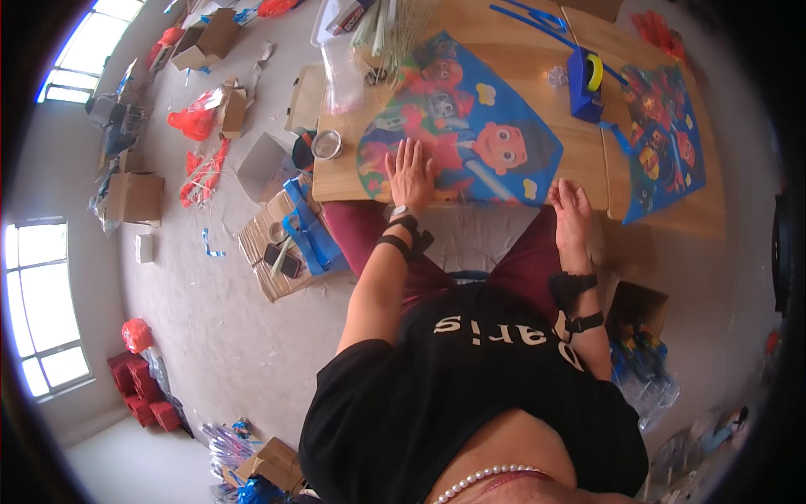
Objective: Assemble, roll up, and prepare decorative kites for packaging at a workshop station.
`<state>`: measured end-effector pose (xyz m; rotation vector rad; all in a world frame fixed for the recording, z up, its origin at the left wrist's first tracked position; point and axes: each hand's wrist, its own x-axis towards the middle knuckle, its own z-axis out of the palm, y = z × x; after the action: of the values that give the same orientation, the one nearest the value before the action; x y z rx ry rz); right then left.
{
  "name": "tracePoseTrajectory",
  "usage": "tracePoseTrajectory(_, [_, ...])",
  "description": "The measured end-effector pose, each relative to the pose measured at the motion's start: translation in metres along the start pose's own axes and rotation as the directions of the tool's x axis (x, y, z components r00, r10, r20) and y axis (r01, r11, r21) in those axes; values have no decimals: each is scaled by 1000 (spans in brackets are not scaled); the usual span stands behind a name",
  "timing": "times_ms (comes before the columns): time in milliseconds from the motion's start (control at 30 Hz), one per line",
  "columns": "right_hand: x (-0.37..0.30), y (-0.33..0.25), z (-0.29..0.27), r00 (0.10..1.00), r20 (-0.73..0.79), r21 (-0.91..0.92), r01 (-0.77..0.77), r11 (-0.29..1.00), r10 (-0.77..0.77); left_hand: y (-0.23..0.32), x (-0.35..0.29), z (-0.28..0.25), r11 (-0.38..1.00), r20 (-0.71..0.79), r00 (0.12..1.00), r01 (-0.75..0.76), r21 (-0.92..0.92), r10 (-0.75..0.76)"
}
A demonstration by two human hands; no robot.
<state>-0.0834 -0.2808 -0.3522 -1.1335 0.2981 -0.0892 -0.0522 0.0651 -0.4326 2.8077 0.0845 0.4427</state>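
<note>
A printed cartoon kite sheet (pixel 504 101), mostly blue with a large cartoon figure, lies spread on the wooden table in front of me. My left hand (pixel 410 174) rests flat on its near left part, fingers stretched out. Beside the sheet's near right corner, at the table's front edge, my right hand (pixel 571 210) is raised with its fingers curled together. Whatever sits between those fingertips, if anything, is too small to make out. Farther right lies a second printed sheet (pixel 659 126), similar in colour.
A blue tape dispenser (pixel 585 92) holding a yellow-green roll stands between the sheets. Left of my sheet are a small round container (pixel 327 144) and a bundle of thin pale sticks (pixel 390 38). Flattened cardboard (pixel 264 244) with blue ribbon sits left of my legs; boxes and red plastic litter the floor.
</note>
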Motion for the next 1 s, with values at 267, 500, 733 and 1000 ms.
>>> tracePoseTrajectory(267, [-14,24,-14,1000,1,-85,-31,996,31,-21,-1,-11,982,-32,993,-114,-148,111])
tracePoseTrajectory(500, [17,37,-9,999,-1,-348,47,936,-51,-20,4,-34,917,-118,992,-94,-387,52])
tracePoseTrajectory(733, [72,60,-2,947,94,-674,288,680,-308,-1,-27,-56,824,278,950,45,-565,139])
tracePoseTrajectory(1000, [111,80,-3,871,307,-839,438,323,-384,4,-88,58,937,914,255,-235,-258,315])
